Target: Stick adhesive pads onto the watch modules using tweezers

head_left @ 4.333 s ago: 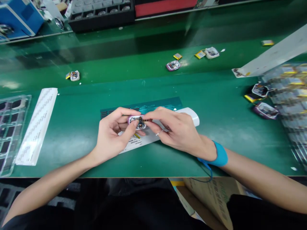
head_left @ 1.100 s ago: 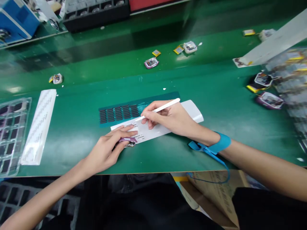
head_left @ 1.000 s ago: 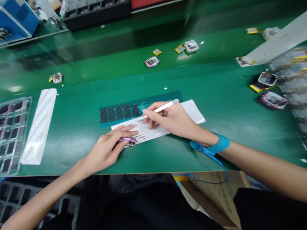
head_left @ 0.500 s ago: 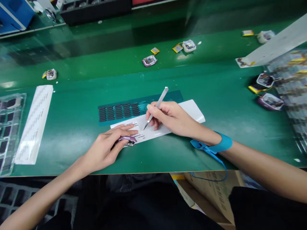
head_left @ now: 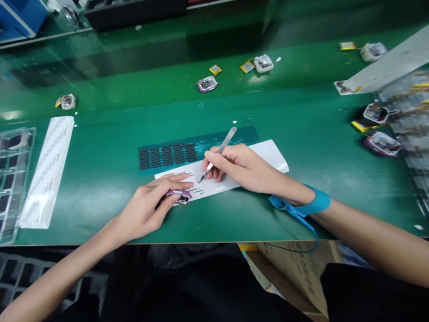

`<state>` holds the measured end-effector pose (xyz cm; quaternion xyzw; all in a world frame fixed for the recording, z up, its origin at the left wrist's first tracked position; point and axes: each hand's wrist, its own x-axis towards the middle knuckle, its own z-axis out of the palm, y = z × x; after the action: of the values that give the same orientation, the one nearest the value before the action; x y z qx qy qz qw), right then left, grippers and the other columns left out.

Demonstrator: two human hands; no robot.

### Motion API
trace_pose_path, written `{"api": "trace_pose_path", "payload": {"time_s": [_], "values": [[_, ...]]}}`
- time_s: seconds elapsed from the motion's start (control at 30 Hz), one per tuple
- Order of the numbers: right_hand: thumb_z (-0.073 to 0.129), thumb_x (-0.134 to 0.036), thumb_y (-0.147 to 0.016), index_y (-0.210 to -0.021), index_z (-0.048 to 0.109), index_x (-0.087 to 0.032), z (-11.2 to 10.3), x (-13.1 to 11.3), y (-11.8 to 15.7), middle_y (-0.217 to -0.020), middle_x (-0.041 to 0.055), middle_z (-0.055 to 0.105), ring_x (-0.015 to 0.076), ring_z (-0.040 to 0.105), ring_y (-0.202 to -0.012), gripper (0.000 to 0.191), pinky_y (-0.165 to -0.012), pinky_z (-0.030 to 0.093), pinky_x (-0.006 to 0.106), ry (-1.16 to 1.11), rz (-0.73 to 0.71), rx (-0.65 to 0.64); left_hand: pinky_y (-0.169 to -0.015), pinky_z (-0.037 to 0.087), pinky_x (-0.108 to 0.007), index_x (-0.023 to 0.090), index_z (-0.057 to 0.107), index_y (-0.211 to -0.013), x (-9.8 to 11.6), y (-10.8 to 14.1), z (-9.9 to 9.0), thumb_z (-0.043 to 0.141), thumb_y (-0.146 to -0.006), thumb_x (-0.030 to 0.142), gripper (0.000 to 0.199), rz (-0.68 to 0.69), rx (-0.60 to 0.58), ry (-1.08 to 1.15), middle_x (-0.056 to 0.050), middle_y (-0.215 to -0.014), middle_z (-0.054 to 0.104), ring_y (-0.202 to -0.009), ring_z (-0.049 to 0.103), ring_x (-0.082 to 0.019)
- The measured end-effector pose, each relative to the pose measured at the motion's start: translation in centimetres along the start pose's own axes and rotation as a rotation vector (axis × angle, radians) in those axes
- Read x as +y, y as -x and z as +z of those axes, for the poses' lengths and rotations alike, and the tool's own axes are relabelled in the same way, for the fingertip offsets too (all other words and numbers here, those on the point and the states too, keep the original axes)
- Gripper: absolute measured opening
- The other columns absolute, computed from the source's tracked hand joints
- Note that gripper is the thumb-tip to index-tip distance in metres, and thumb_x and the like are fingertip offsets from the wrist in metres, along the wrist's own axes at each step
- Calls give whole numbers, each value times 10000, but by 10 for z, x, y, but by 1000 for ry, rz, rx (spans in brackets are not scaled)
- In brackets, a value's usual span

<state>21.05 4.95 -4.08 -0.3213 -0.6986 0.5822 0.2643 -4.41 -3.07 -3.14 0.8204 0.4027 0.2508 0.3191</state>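
My left hand is closed on a small purple device housing with open electronics inside. Its outstretched fingers also lie on the left end of a white sticker sheet printed with small black text. In my right hand is a pair of metal tweezers, held like a pen. Their tips point down at the sheet, close to the printed labels; whether they touch or grip a label I cannot tell. Behind the sheet lies a teal strip bearing rows of small dark pieces.
A second label sheet and a clear tray are at left. Opened devices with yellow batteries lie farther back, including a purple one and a white one. A white post and stacked trays stand at right.
The tweezers have come slightly down and left, and a white speck behind their upper end now shows. My left hand stays on the housing and sheet. The view has shifted slightly.
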Motion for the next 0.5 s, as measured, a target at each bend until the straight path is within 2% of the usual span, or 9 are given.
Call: {"api": "trace_pose_path", "payload": {"time_s": [0.2,0.37,0.43,0.5], "values": [[569,-651,-991,-806,728,-157,-1,-3,-2,-725,24,710,100,647,-604,551,-599,534,214,-41,21,-29,-1087,563,-351,174,652,-1152,1,-1,0,506,-1045,162,181,-12,7,3,-95,-1270,762,-1324,649,-233],[625,-687,-939,-803,720,-157,-1,0,-6,-690,37,736,108,677,-581,556,-572,556,205,-210,95,44,-1081,563,-355,178,672,-1159,1,-1,0,519,-1039,183,195,-33,16,48,-94,-1259,768,-1316,656,-242],[632,-676,-941,-805,724,-156,-1,-2,-7,-699,42,741,113,692,-597,546,-585,571,208,-234,77,78,-1040,578,-317,174,696,-1161,4,-1,-1,533,-1035,195,207,-79,57,72,-91,-1253,771,-1258,695,-229],[636,-651,-953,-802,733,-161,-1,-7,-6,-739,48,750,123,710,-634,522,-610,590,218,-234,28,114,-923,612,-268,178,741,-1113,9,-3,-3,581,-1018,217,191,-128,151,116,-76,-1168,802,-1095,767,-209]]}}
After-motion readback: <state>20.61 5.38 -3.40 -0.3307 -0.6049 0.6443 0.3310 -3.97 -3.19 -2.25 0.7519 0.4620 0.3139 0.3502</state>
